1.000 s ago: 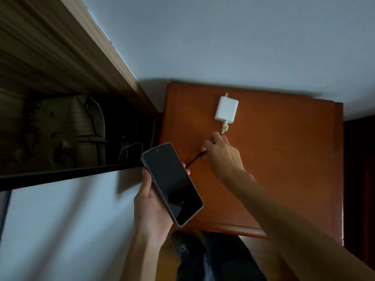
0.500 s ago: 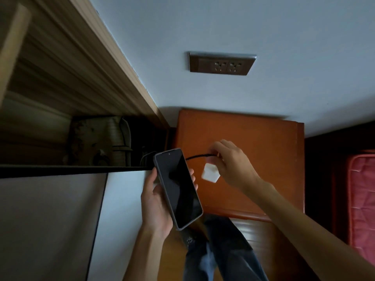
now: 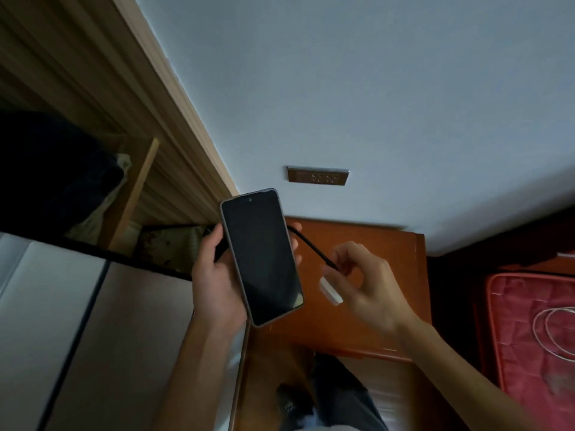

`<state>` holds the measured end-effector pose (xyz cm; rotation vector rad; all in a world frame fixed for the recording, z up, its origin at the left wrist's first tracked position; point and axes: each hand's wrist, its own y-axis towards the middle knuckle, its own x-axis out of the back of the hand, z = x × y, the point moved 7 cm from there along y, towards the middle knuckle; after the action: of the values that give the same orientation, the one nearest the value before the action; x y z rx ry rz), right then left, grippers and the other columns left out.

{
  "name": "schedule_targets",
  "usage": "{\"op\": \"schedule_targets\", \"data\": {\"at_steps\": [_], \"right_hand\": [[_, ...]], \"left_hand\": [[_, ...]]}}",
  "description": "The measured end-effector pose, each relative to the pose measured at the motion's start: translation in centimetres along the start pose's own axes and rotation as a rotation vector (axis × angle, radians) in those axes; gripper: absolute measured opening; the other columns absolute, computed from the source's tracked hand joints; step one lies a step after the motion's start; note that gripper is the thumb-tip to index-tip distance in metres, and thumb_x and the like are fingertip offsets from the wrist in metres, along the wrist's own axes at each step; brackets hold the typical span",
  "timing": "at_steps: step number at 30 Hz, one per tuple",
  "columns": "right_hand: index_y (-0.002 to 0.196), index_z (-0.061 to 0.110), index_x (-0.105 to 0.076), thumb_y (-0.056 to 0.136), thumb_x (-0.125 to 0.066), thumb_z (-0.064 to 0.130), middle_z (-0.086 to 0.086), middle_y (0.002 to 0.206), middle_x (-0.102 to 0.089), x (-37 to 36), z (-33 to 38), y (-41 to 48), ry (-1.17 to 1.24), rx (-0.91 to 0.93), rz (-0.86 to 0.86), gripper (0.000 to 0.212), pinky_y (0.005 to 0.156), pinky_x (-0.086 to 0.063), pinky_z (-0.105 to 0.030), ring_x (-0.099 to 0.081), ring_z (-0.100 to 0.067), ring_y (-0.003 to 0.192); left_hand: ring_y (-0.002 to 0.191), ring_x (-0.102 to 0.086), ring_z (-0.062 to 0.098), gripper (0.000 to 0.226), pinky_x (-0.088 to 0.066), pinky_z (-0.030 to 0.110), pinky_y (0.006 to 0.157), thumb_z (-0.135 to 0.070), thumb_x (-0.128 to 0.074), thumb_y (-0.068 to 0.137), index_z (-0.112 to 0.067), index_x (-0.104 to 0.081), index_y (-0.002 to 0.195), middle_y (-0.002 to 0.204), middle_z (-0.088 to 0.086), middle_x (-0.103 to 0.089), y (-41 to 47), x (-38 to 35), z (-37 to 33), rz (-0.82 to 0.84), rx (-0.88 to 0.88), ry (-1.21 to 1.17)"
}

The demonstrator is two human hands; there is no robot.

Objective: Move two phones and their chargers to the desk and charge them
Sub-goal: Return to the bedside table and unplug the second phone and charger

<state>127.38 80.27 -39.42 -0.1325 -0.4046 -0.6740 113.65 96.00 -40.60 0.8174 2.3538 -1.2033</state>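
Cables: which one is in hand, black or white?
The black cable, pinched by the right hand. The white cable lies coiled on the red mattress.

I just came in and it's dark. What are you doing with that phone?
The left hand holds a dark-screened phone in a grey case. The right hand lifts a small white charger block by its black cable, above the reddish-brown wooden nightstand. Nothing is plugged into the brown wall socket.
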Motion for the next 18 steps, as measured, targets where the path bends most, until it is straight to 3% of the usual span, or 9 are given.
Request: {"op": "schedule_targets", "data": {"at_steps": [3, 5, 8, 10, 12, 14, 16, 18], "right_hand": [[0.076, 0.035, -0.053, 0.086, -0.063, 0.053, 0.013, 0.077, -0.061, 1.0, 0.4, 0.4, -0.037, -0.053, 0.007, 0.023, 0.065, -0.051, -0.032, -0.058, -0.009, 0.073], [0.068, 0.028, -0.051, 0.082, -0.062, 0.061, 0.013, 0.07, -0.057, 1.5, 0.3, 1.0, -0.077, -0.104, -0.009, 0.038, 0.059, -0.048, -0.033, -0.052, -0.005, 0.062], [0.063, 0.012, -0.055, 0.088, -0.061, 0.056, 0.009, 0.073, -0.054, 2.0, 0.8, 1.6, -0.055, -0.115, -0.013, 0.051, 0.058, -0.046, -0.033, -0.05, -0.007, 0.061], [0.063, 0.008, -0.057, 0.091, -0.057, 0.054, 0.01, 0.078, -0.055, 2.3, 1.5, 1.8, 0.015, -0.109, -0.002, 0.053, 0.059, -0.045, -0.031, -0.052, -0.007, 0.06], [0.064, 0.012, -0.061, 0.093, -0.055, 0.052, 0.012, 0.082, -0.058, 2.9, 2.3, 1.8, 0.073, -0.114, -0.008, 0.05, 0.061, -0.051, -0.037, -0.057, -0.008, 0.061], [0.076, 0.02, -0.07, 0.093, -0.055, 0.054, 0.012, 0.086, -0.067, 3.2, 3.1, 1.7, 0.089, -0.118, 0.023, 0.04, 0.063, -0.052, -0.039, -0.066, -0.009, 0.069], [0.105, 0.034, -0.067, 0.087, -0.057, 0.065, 0.015, 0.091, -0.075, 2.9, 3.6, 1.7, 0.099, -0.146, 0.112, 0.037, 0.068, -0.047, -0.024, -0.069, 0.0, 0.084], [0.135, 0.043, -0.045, 0.074, -0.062, 0.076, 0.017, 0.101, -0.074, 3.0, 4.1, 2.2, 0.11, -0.171, 0.156, 0.071, 0.074, -0.047, -0.018, -0.068, 0.006, 0.09]], "left_hand": [[0.114, -0.067, 0.039, 0.056, -0.053, 0.054, 0.093, -0.056, -0.06, 0.085, -0.017, -0.071, 0.123, 0.125, 0.02, -0.069, -1.8, -3.6, -1.9, 0.127, -0.013, 0.029], [0.114, -0.067, 0.038, 0.056, -0.054, 0.052, 0.09, -0.054, -0.056, 0.088, -0.016, -0.068, 0.128, 0.128, 0.02, -0.067, -3.3, -6.5, -3.0, 0.252, 0.002, 0.052], [0.127, -0.054, 0.044, 0.065, -0.043, 0.057, 0.102, -0.051, -0.047, 0.096, -0.012, -0.047, 0.147, 0.149, 0.028, -0.044, -5.7, -10.4, -4.4, 0.371, 0.03, 0.064], [0.138, -0.039, 0.047, 0.069, -0.026, 0.056, 0.113, -0.049, -0.022, 0.105, 0.001, -0.034, 0.151, 0.153, 0.034, -0.034, -7.7, -12.7, -5.3, 0.536, 0.039, -0.001], [0.144, -0.026, 0.047, 0.077, -0.01, 0.052, 0.119, -0.05, -0.002, 0.104, 0.006, -0.022, 0.153, 0.155, 0.037, -0.025, -9.2, -14.7, -6.4, 0.664, 0.044, -0.032], [0.147, -0.02, 0.046, 0.088, -0.006, 0.048, 0.12, -0.053, 0.012, 0.099, 0.011, -0.018, 0.152, 0.155, 0.037, -0.023, -10.7, -17.0, -7.4, 0.858, 0.049, -0.036], [0.149, -0.017, 0.042, 0.093, -0.004, 0.045, 0.12, -0.055, 0.018, 0.096, 0.011, -0.017, 0.152, 0.156, 0.035, -0.023, -12.0, -18.9, -8.6, 0.976, 0.022, -0.001], [0.149, -0.012, 0.044, 0.083, 0.006, 0.054, 0.121, -0.054, 0.008, 0.102, 0.005, -0.018, 0.154, 0.157, 0.033, -0.022, -12.8, -20.0, -8.6, 0.997, 0.04, 0.1]]}}
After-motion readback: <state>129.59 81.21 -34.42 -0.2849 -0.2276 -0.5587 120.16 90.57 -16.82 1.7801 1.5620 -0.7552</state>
